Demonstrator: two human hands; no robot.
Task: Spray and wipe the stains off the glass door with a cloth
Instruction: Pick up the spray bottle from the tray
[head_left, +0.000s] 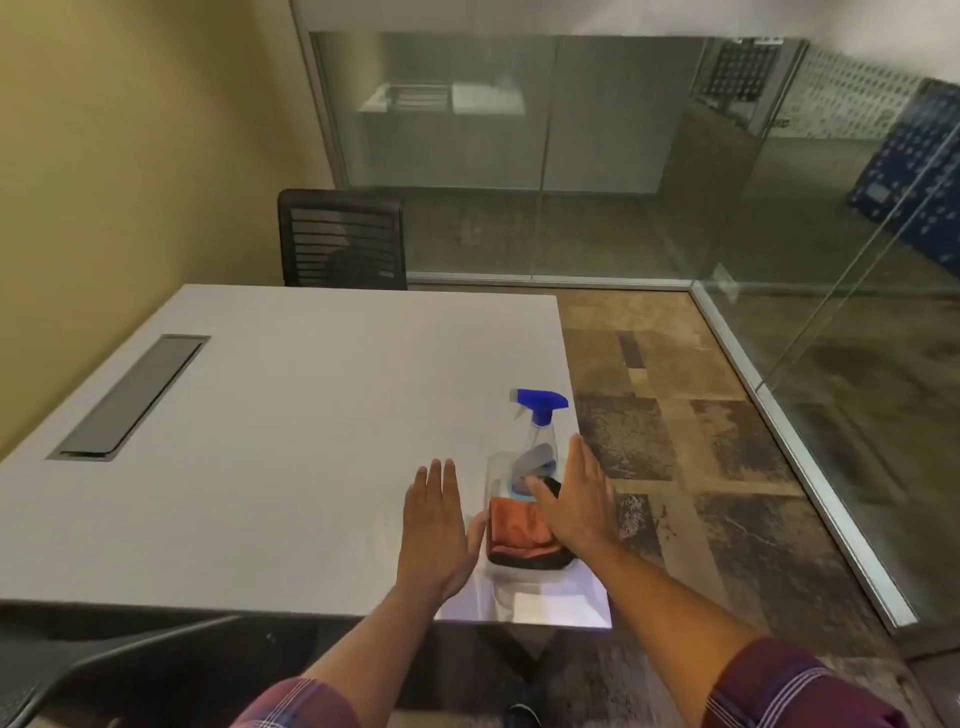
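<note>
A clear spray bottle (540, 436) with a blue trigger head stands near the right edge of the white table (291, 415). In front of it lies a folded orange cloth (517, 527) in a clear tray. My left hand (434, 530) hovers flat and open just left of the cloth. My right hand (576, 506) is open too, fingers together, over the cloth's right side and next to the bottle's base. Neither hand holds anything. The glass door (852, 322) stands to the right, angled across the carpet.
A black mesh chair (343, 239) stands at the table's far side against the yellow wall. A grey cable hatch (132, 397) is set in the table's left part. Glass partitions (467, 119) close the room at the back. Patterned carpet (675, 426) lies between table and door.
</note>
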